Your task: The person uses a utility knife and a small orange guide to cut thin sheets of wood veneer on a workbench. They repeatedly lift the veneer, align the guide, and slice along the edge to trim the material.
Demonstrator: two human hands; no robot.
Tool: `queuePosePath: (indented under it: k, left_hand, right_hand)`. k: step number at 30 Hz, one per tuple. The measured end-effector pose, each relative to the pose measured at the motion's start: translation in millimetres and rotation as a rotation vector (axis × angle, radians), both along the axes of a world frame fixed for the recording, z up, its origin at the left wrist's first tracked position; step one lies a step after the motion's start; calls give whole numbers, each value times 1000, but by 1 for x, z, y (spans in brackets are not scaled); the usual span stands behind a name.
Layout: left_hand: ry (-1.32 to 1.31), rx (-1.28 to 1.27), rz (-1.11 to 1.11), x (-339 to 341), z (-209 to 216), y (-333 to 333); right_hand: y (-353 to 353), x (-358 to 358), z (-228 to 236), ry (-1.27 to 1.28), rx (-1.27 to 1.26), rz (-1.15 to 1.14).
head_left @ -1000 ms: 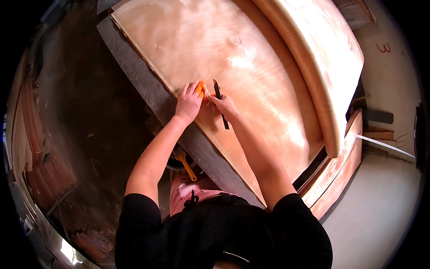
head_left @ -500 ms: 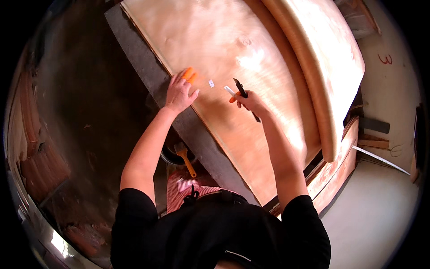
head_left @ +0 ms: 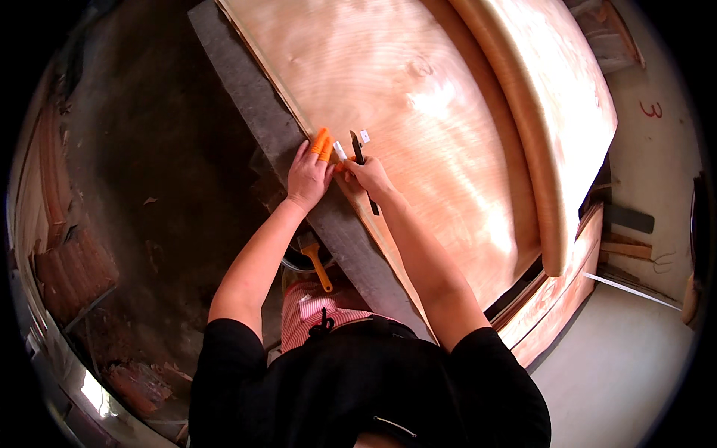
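A large sheet of pale wood veneer point(head_left: 358, 82) lies in front of me, its left edge running over a grey board point(head_left: 250, 97). At that edge rests my left hand point(head_left: 308, 179), fingers stretched out on the wood, with orange finger covers point(head_left: 321, 144) on two of them. Close beside it, my right hand point(head_left: 370, 177) is closed round a black utility knife point(head_left: 358, 151), blade end pointing away from me. A small white strip point(head_left: 340, 151) sticks out from the same hand's fingers. Just beyond the knife, a small white label point(head_left: 364, 136) lies on the veneer.
The veneer curls into a thick roll point(head_left: 530, 149) on the right. Below the left forearm, an orange-handled brush point(head_left: 315, 261) sits in a dark round container point(head_left: 295, 263). Wood scraps point(head_left: 75, 261) lie at far left. A pale measuring strip point(head_left: 635, 290) crosses the surface at right.
My right hand has moved left with the knife and white strip, up beside my left hand at the veneer's edge. In the picture, the left hand sits slightly lower and further right.
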State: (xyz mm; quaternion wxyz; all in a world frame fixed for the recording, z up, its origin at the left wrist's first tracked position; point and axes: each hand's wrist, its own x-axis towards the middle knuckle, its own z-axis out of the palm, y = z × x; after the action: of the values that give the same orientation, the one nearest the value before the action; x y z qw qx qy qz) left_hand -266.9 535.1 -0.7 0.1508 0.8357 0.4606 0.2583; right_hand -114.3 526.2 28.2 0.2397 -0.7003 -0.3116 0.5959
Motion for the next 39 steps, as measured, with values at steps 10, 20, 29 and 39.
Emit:
queuePosePath:
  k: [10,20,29,39]
  left_hand:
    - [346,50,-137,5,14,-8]
    - [-8,52,-48,-18,18,23]
    - [96,121,180,-46,25,97]
    - [306,-24,-111,-52,21,117]
  right_hand:
    - [3,16,-9,-436,152,463]
    - [48,45,44,-104,73,481]
    - [128,-48,-15,-47,218,53]
    - [108,-39,5,202,73,28]
